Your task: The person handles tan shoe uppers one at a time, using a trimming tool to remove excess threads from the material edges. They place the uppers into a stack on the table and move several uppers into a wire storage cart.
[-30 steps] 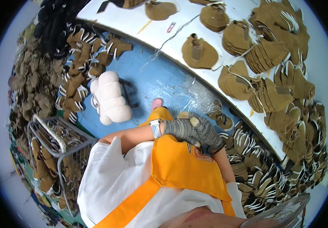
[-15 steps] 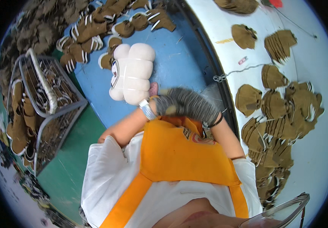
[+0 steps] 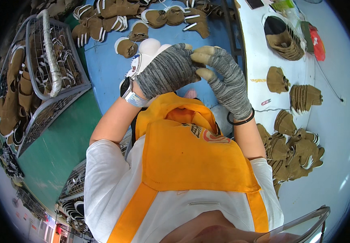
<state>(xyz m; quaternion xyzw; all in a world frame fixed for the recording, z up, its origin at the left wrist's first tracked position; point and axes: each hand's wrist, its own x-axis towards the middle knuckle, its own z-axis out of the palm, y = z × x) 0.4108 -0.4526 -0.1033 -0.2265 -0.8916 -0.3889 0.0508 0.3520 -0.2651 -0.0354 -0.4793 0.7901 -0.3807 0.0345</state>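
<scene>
My left hand point(image 3: 167, 71) and my right hand point(image 3: 227, 81), both in grey knitted gloves with bare fingertips, are raised close together in front of my chest. The left one shows its back, its fingers stretched toward the right; most of their tips are hidden. Bent a little, the right fingers point left at the left fingertips, with the thumb apart from them. No object shows in either hand. Behind the left hand, a puffy white cushion point(image 3: 148, 47) on the blue table point(image 3: 106, 73) is partly covered.
Brown fabric pieces with white strips point(image 3: 114, 24) lie along the table's far side. At left stands a wire basket point(image 3: 51, 52) of brown pieces. The white table point(image 3: 256, 52) at right bears brown stacks point(image 3: 292, 152), a pink clip point(image 3: 266, 102) and a red bag point(image 3: 317, 44).
Both hands have moved up and away from my apron, from a blurred overlap to side by side. The view has shifted, and the left hand now covers much of the cushion.
</scene>
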